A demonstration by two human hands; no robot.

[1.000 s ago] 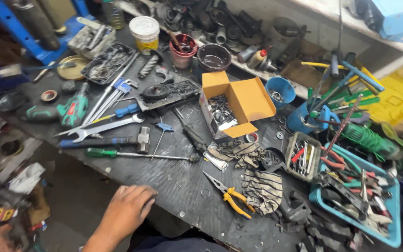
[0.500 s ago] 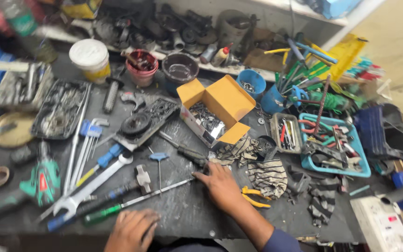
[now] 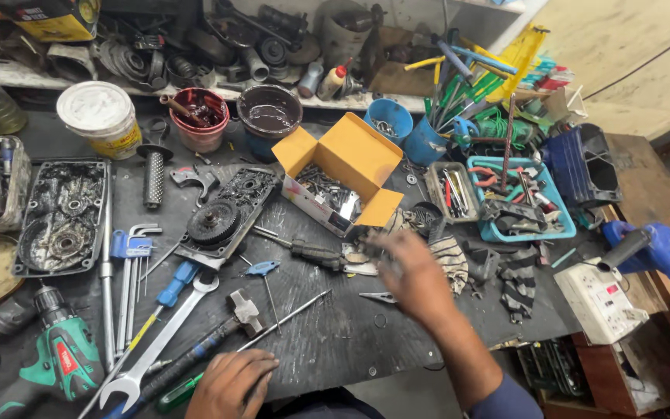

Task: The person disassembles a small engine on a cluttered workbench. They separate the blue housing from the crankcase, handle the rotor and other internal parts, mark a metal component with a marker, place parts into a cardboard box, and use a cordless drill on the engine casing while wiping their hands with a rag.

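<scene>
While the blurred right hand hovers open, the left hand presses a screwdriver angled up-right.

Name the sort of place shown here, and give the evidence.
Probably a mechanic's repair workshop: a dark workbench strewn with spanners, a green cordless drill and a greasy engine cover.

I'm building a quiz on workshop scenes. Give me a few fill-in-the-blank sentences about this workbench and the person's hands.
1. The open cardboard box of small metal parts is ____ in colour.
2. The left hand rests at the near table edge on the handle end of a long ____.
3. The blurred right hand hovers over a striped ____ near the black-handled tool.
4. The cordless drill at the left has a ____ body.

Missing words: orange; screwdriver; cloth; green
</scene>
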